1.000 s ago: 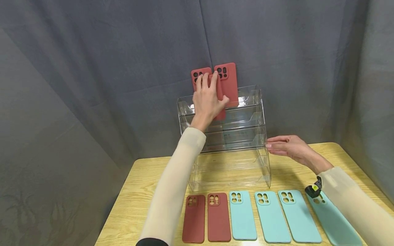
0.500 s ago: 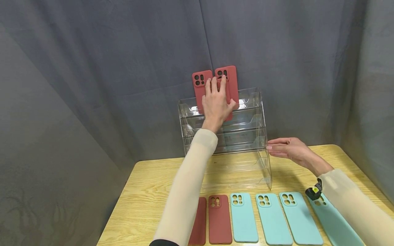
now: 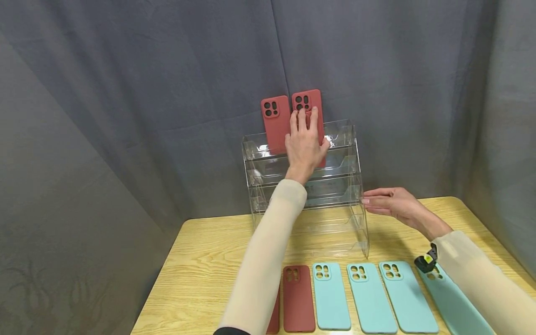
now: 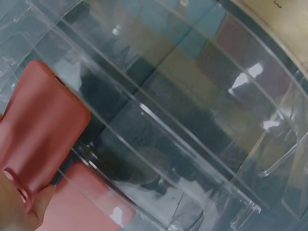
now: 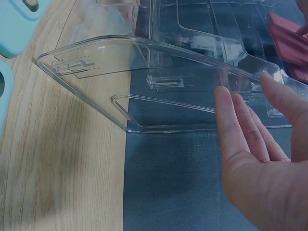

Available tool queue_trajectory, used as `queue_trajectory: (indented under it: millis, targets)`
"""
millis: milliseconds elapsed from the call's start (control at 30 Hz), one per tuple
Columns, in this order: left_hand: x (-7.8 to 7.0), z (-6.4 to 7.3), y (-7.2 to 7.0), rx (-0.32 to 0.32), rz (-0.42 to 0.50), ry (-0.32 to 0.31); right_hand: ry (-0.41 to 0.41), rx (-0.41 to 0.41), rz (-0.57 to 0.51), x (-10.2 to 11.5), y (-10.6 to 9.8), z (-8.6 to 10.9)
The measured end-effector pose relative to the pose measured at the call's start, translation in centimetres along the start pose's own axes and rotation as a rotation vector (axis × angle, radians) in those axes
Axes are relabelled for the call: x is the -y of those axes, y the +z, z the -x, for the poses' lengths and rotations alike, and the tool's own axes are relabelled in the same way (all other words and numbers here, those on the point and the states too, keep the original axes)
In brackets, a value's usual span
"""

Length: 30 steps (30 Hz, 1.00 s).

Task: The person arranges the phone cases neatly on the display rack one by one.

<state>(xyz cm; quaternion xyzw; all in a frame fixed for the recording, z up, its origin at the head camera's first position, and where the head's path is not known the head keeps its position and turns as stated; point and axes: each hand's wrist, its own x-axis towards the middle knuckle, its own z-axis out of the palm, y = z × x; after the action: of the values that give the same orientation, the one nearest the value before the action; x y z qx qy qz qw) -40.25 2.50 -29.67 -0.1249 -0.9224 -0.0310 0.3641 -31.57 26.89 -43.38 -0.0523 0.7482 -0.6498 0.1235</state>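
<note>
Grey-blue curtain (image 3: 167,93) across the back and down the sides. In front, wood-grain desk (image 3: 188,279), far-right corner rounded. On desk, clear tiered rack (image 3: 335,188), upright, stepped shelves. Cream left sleeve (image 3: 259,270) up across rack front; cream right sleeve (image 3: 481,279) in from lower right. Left hand (image 3: 304,148) near rack top, fingers over held red case (image 4: 48,120), thumb at its edge: a pinch. Held red case in front of upper rack, lower end below top shelf's front; cannot tell if seated in a slot. Right hand (image 3: 404,204) at rack's right side, fingers straight and together, thumb apart; cannot tell if fingertips touching panel. On top shelf, left upright case (image 3: 276,125) and right upright case (image 3: 317,97), both red, latter partly behind left hand. Flat in a row on desk: red desk case (image 3: 299,300), another mostly under left sleeve, then teal cases (image 3: 372,300), rightmost partly under right sleeve. On right wrist, black strapped device (image 3: 426,263), yellow-green spot.
</note>
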Motion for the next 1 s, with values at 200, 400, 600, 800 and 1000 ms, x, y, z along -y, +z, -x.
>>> queue_trajectory:
  millis: [200,400,600,800,1000]
  targets:
    - [-0.2,0.5,0.7,-0.003,0.010,-0.013,-0.001,0.004,0.010,-0.1,0.1,0.0]
    - [-0.5,0.9,1.2,0.009,-0.014,-0.017,0.007,0.005,0.011,-0.1,0.1,-0.1]
    - [-0.9,1.2,1.6,0.016,-0.018,-0.017,0.005,0.017,0.004,0.0,0.2,-0.1]
    - [-0.9,1.3,1.7,0.034,-0.024,-0.014,0.008,0.015,0.006,0.0,0.2,-0.1]
    - [-0.9,1.1,1.7,0.063,-0.058,-0.007,0.008,0.023,0.003,0.2,0.3,-0.1]
